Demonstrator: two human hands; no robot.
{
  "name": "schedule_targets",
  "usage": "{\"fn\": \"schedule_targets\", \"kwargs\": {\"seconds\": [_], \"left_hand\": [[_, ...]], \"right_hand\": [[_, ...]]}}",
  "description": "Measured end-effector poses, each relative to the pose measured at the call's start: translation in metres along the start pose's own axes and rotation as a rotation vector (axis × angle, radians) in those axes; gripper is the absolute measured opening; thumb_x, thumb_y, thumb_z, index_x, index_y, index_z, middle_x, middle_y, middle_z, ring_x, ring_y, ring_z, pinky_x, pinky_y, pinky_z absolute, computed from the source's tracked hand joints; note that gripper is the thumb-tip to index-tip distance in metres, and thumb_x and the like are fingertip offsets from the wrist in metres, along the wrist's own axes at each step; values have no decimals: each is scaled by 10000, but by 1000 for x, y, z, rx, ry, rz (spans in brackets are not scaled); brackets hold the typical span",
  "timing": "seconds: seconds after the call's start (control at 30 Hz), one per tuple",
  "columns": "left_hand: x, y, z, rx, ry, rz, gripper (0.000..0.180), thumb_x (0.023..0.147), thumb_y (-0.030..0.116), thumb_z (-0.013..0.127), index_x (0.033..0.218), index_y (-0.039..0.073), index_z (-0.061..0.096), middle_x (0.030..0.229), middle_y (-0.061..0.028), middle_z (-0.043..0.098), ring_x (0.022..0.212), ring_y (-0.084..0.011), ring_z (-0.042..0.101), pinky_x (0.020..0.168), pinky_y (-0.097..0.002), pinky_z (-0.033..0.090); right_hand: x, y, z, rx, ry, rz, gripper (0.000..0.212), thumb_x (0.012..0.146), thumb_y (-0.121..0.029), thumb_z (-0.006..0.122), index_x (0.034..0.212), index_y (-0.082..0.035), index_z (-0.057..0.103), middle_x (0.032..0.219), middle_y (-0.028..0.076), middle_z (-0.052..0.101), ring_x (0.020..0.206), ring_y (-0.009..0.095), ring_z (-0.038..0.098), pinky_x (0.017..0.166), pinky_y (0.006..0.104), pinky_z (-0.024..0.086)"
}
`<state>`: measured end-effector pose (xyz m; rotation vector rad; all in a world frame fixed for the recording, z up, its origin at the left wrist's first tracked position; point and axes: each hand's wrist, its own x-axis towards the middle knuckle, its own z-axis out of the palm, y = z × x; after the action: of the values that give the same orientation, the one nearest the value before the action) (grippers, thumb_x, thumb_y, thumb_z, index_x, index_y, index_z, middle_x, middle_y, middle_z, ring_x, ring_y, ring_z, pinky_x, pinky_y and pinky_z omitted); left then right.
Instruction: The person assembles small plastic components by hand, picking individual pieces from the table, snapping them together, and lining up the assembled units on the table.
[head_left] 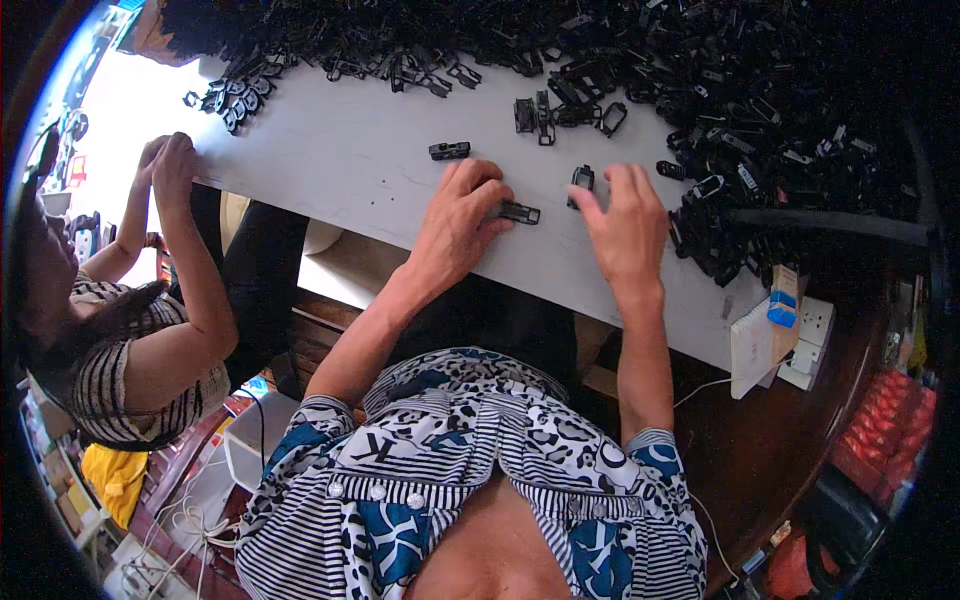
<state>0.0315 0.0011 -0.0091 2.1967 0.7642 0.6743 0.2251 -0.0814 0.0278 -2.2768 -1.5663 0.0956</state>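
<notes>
My left hand [458,220] is closed round one end of a small black plastic part [521,213], held low at the table. The part's far end sticks out to the right of my fingers. My right hand [630,222] is open over the table, thumb apart from the fingers. Its thumb overlaps the lower end of a second black plastic part [582,180]; whether they touch, I cannot tell. A third black part [449,151] lies beyond my left hand, apart from it.
A large heap of black plastic parts [720,110] covers the back and right of the white table [330,130]. A smaller cluster [238,98] lies at the far left. Another person's hands [172,160] are at the left edge. A notepad [755,345] and power strip [808,345] are near right.
</notes>
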Motion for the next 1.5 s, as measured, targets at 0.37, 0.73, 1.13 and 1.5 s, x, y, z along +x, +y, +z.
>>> {"fn": "schedule_targets", "kwargs": {"seconds": [0.37, 0.73, 1.13, 1.5], "left_hand": [[-3, -4, 2, -36, 33, -7, 373, 639, 50, 798, 978, 52, 642, 1097, -98, 570, 1036, -315, 528, 876, -405, 461], [-1, -7, -1, -40, 15, -23, 378, 638, 19, 783, 990, 52, 650, 1129, -113, 574, 1068, -337, 526, 909, -421, 456], [10, -4, -28, 383, 276, -142, 341, 708, 38, 773, 1031, 97, 678, 1037, -93, 576, 958, -268, 572, 792, -390, 490], [41, -4, -16, -496, 113, -322, 107, 865, 5, 643, 972, 12, 649, 801, -67, 678, 699, -137, 642, 601, -275, 523]], "right_hand": [[-9, -19, 5, 233, -58, -335, 322, 683, -66, 778, 959, -26, 617, 912, 104, 574, 867, 297, 608, 705, 403, 495], [-2, -31, 14, 182, -66, -536, 228, 686, -38, 741, 875, -29, 615, 868, 78, 551, 838, 245, 597, 654, 374, 495], [-4, -16, 2, 224, -34, -382, 234, 714, -29, 738, 916, -17, 620, 942, 103, 569, 877, 282, 614, 713, 389, 520], [20, -16, -6, 665, -92, -124, 318, 768, -37, 736, 1077, -28, 661, 923, 54, 602, 740, 129, 575, 608, 264, 489]]}}
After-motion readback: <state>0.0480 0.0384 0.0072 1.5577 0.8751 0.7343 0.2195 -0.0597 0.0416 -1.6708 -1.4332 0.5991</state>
